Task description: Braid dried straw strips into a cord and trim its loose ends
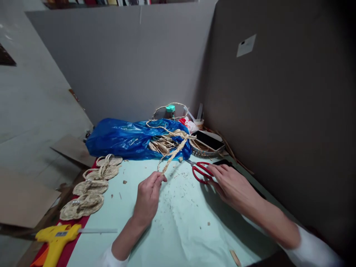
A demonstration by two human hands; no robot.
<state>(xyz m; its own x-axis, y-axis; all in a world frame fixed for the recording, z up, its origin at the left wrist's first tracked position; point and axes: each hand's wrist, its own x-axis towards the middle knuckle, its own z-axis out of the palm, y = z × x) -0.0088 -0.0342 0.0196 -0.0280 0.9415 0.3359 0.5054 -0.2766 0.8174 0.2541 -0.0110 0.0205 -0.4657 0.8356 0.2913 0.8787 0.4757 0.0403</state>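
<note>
My left hand [148,194] pinches the near end of a braided straw cord [175,151], which runs up and away from it over a blue plastic bag [122,138]. My right hand [226,181] has its fingers and thumb at the red handles of a pair of scissors [202,172]. The scissor blades point toward the bag and the braid, low over the table. Loose dry straw strands [161,144] spill from the bag's mouth. A thin end of the cord loops up behind the bag.
Several small woven straw sandals [91,188] line the left edge, with a yellow glue gun [59,237] below. A phone [208,140] rests on a round basket [198,151] at the back right. Scraps dot the pale green tabletop [178,222]. Grey panels [125,63] stand behind.
</note>
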